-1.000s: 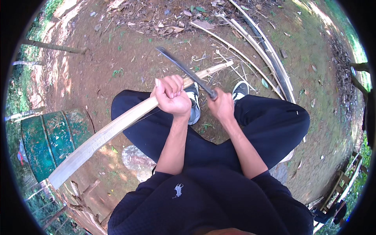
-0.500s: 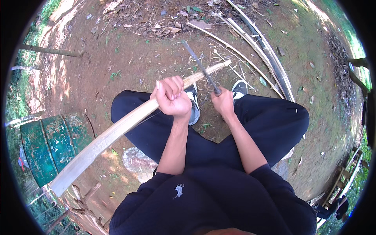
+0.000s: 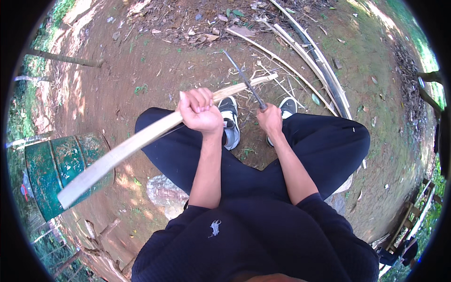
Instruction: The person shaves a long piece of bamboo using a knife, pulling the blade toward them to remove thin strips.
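Note:
My left hand is closed around a long, pale strip of split wood or bamboo. The strip slants from the near left, where its broad end hangs in front of the drum, up to its narrow far end beyond my feet. In my right hand is the handle of a long knife, its dark blade pointing away and to the left. The blade crosses the strip near its far end; whether they touch I cannot tell. My legs are bent, one knee to each side.
Several long split strips lie on the dirt at the far right. Thin shavings and dry leaves are scattered ahead. A rusty green drum lies at the left, near branches. A pole juts in at far left.
The strip's broad near end has swung upward in the picture, and my left hand has shifted slightly left with it. The knife has moved a little to the right, still crossing the strip.

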`<action>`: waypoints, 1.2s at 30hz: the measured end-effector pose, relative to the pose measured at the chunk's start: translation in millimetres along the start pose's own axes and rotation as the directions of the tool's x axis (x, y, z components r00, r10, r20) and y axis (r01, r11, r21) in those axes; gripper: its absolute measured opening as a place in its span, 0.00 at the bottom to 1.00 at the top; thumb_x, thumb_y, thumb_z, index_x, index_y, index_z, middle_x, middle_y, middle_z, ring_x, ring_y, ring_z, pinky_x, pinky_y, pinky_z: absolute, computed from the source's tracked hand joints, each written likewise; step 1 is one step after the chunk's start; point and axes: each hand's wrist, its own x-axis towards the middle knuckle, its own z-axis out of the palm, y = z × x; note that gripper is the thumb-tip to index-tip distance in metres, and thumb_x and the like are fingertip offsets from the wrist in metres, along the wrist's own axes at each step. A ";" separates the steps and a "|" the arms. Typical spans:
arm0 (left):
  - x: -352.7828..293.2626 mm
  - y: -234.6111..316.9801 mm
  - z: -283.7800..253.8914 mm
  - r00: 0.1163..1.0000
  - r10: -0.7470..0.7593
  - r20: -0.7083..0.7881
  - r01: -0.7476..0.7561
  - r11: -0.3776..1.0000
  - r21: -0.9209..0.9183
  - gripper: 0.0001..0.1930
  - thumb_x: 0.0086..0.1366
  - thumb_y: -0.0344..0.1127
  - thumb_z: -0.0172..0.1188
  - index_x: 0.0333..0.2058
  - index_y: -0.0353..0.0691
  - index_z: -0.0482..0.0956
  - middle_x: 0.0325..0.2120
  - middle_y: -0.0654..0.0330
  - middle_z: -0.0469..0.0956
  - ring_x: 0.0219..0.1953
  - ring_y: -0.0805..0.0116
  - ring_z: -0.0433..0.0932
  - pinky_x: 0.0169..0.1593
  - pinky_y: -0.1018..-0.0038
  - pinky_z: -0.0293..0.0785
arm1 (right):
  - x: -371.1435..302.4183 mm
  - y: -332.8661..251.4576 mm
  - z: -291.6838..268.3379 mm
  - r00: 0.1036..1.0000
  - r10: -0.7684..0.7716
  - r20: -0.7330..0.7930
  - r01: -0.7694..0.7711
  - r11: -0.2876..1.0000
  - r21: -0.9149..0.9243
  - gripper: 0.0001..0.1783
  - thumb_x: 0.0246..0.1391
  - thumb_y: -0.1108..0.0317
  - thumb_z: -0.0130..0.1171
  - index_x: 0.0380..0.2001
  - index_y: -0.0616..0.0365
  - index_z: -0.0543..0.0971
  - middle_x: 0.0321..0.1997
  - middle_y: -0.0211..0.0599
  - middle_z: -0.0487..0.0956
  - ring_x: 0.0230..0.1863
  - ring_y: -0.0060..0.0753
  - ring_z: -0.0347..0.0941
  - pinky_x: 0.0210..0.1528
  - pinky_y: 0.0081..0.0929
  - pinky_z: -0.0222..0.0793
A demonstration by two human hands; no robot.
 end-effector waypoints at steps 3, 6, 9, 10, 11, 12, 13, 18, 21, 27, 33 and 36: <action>-0.5 3.7 -6.6 1.000 0.012 0.005 -0.012 1.000 0.022 0.23 0.73 0.39 0.36 0.15 0.49 0.52 0.08 0.69 0.49 0.11 0.77 0.45 0.20 0.76 0.49 | -8.9 -17.2 -8.3 0.996 -0.050 0.072 0.056 0.995 -0.079 0.15 0.52 0.61 0.55 0.33 0.62 0.81 0.31 0.61 0.80 0.38 0.64 0.78 0.44 0.53 0.73; -10.5 3.4 -6.2 0.997 0.021 0.078 -0.022 1.000 0.017 0.23 0.73 0.39 0.36 0.15 0.49 0.52 0.08 0.69 0.50 0.11 0.77 0.45 0.20 0.76 0.49 | -11.1 -18.8 -13.9 0.977 -0.108 0.184 0.116 0.993 -0.031 0.16 0.52 0.61 0.55 0.37 0.61 0.82 0.34 0.59 0.81 0.40 0.62 0.79 0.46 0.50 0.74; -14.9 -2.0 11.3 0.997 0.007 0.081 -0.007 1.000 0.008 0.23 0.73 0.38 0.36 0.15 0.49 0.53 0.09 0.69 0.50 0.11 0.77 0.46 0.20 0.76 0.49 | 25.2 44.0 15.0 0.988 0.145 0.044 -0.142 0.988 -0.059 0.17 0.54 0.61 0.54 0.38 0.62 0.82 0.36 0.58 0.82 0.42 0.59 0.79 0.47 0.49 0.75; -12.9 -1.5 9.6 0.997 0.012 0.072 -0.013 1.000 0.011 0.23 0.73 0.38 0.36 0.15 0.49 0.53 0.09 0.69 0.50 0.11 0.77 0.46 0.20 0.76 0.50 | 31.5 45.2 10.2 0.984 0.163 0.070 -0.153 0.980 -0.130 0.17 0.55 0.62 0.53 0.38 0.63 0.82 0.36 0.58 0.82 0.43 0.58 0.79 0.47 0.48 0.75; -13.1 -1.0 8.9 0.996 0.013 0.085 -0.014 1.000 0.014 0.23 0.73 0.38 0.36 0.15 0.49 0.53 0.09 0.69 0.50 0.11 0.77 0.46 0.20 0.76 0.50 | 36.5 45.9 6.6 0.979 0.184 0.092 -0.163 0.966 -0.202 0.17 0.56 0.62 0.52 0.38 0.64 0.82 0.37 0.58 0.82 0.44 0.58 0.79 0.48 0.48 0.75; -14.7 -1.1 9.4 0.995 0.014 0.098 -0.015 1.000 0.017 0.23 0.73 0.38 0.36 0.15 0.49 0.53 0.09 0.69 0.50 0.11 0.77 0.46 0.20 0.76 0.49 | 32.7 49.6 3.8 0.972 0.219 0.084 -0.206 0.968 -0.145 0.18 0.57 0.63 0.48 0.38 0.65 0.82 0.36 0.58 0.82 0.43 0.61 0.78 0.48 0.48 0.75; -17.3 -2.0 9.0 0.995 0.012 0.104 -0.014 1.000 0.023 0.23 0.73 0.37 0.36 0.15 0.49 0.53 0.09 0.69 0.50 0.11 0.77 0.46 0.20 0.76 0.49 | 31.4 38.2 3.6 0.990 0.128 0.053 -0.123 0.989 -0.086 0.16 0.54 0.63 0.50 0.33 0.65 0.80 0.34 0.59 0.81 0.41 0.61 0.78 0.47 0.49 0.74; -13.9 0.3 4.9 0.990 0.037 0.136 -0.039 0.999 0.007 0.22 0.72 0.37 0.36 0.15 0.49 0.53 0.09 0.69 0.51 0.11 0.77 0.46 0.20 0.76 0.49 | 13.2 13.0 5.9 0.986 -0.167 -0.012 0.168 0.979 0.113 0.13 0.48 0.64 0.56 0.23 0.67 0.76 0.24 0.61 0.76 0.32 0.64 0.76 0.39 0.50 0.69; -11.0 -3.7 6.9 0.995 0.008 0.096 -0.007 1.000 -0.006 0.22 0.73 0.38 0.36 0.15 0.49 0.53 0.09 0.69 0.51 0.11 0.77 0.46 0.20 0.76 0.49 | 24.0 40.2 15.2 0.999 -0.031 -0.015 0.032 0.990 0.136 0.13 0.48 0.64 0.56 0.25 0.66 0.77 0.26 0.61 0.77 0.34 0.65 0.75 0.39 0.50 0.70; -0.9 3.6 -8.6 1.000 -0.004 0.013 0.004 1.000 0.024 0.23 0.73 0.39 0.35 0.14 0.49 0.52 0.09 0.69 0.50 0.11 0.76 0.45 0.21 0.75 0.49 | 4.5 -11.4 6.4 0.999 -0.023 0.044 0.026 0.998 -0.063 0.15 0.51 0.60 0.56 0.34 0.61 0.81 0.31 0.60 0.80 0.39 0.64 0.77 0.45 0.52 0.73; -5.7 -1.0 6.1 0.999 -0.004 0.053 0.004 1.000 -0.015 0.23 0.73 0.38 0.35 0.15 0.49 0.52 0.09 0.69 0.50 0.11 0.77 0.46 0.20 0.76 0.48 | 34.1 46.3 13.1 0.996 0.088 0.033 -0.085 0.994 -0.074 0.15 0.52 0.61 0.55 0.35 0.61 0.82 0.33 0.60 0.81 0.40 0.60 0.79 0.46 0.50 0.74; -8.1 -1.6 9.2 0.995 0.013 0.098 -0.015 1.000 0.024 0.23 0.73 0.38 0.36 0.15 0.49 0.53 0.09 0.70 0.50 0.11 0.78 0.46 0.20 0.76 0.48 | 34.7 60.0 10.7 0.973 0.230 0.025 -0.227 0.968 -0.103 0.14 0.53 0.62 0.54 0.33 0.62 0.82 0.35 0.61 0.80 0.41 0.61 0.78 0.46 0.50 0.74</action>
